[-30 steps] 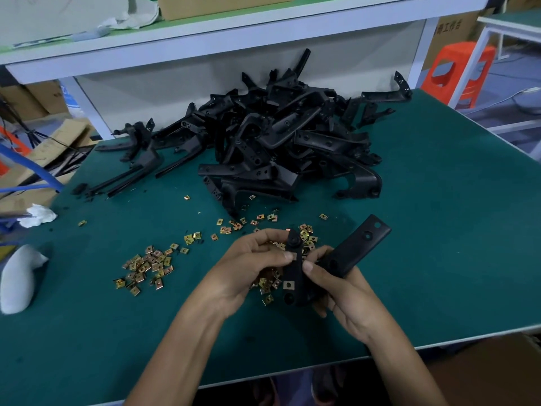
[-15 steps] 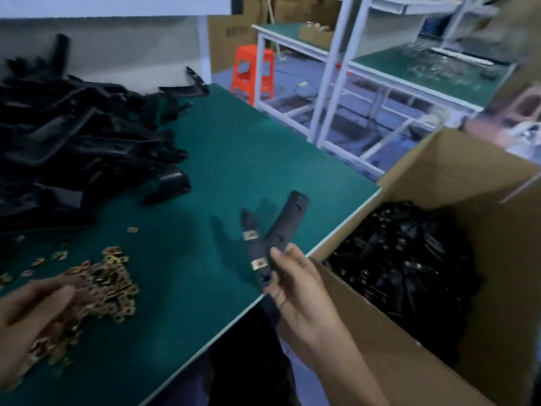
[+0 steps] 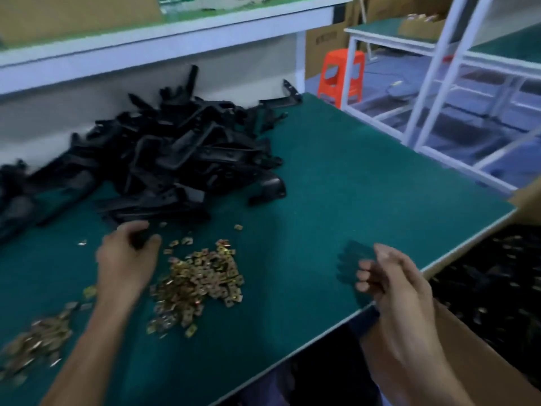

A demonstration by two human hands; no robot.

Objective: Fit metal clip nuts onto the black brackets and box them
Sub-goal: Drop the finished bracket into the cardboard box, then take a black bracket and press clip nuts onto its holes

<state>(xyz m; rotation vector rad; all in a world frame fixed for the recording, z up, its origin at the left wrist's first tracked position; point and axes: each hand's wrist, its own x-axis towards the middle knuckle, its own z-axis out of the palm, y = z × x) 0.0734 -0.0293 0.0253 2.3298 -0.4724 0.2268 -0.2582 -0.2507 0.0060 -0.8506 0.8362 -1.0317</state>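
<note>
Left hand [image 3: 128, 259]: stretched forward over the green felt-topped table [image 3: 351, 186] to the near edge of the pile of black plastic brackets [image 3: 181, 165]. Thumb and fingers curl round a dark bracket end [image 3: 141, 240] at the foot of the pile. Blur hides the part's outline, so I cannot tell which bracket it belongs to.

Right hand [image 3: 392, 285]: well apart from the left, at the table's near right edge, over the line where the table meets the open brown cardboard box [image 3: 474, 356]. Fingers are loosely curled with nothing seen in them.

Main heap of small brass-coloured square metal clip nuts [image 3: 202, 279]: on the table between the two hands, just right of the left wrist and on the near side of the bracket pile. It is much closer to the left hand than to the right. A few stray nuts lie between the heap and the pile.

Second, smaller heap of clip nuts [image 3: 35, 341]: at the lower left, beside the left forearm and heavily blurred.

Box contents: boxed black brackets [image 3: 497, 273] with small metal glints, right of the right hand and below the table edge. No finer detail is legible.

Background: an orange plastic stool [image 3: 342, 74] stands on the floor beyond the table's far right corner. The white metal frame of a neighbouring bench [image 3: 439, 54] is to its right.
</note>
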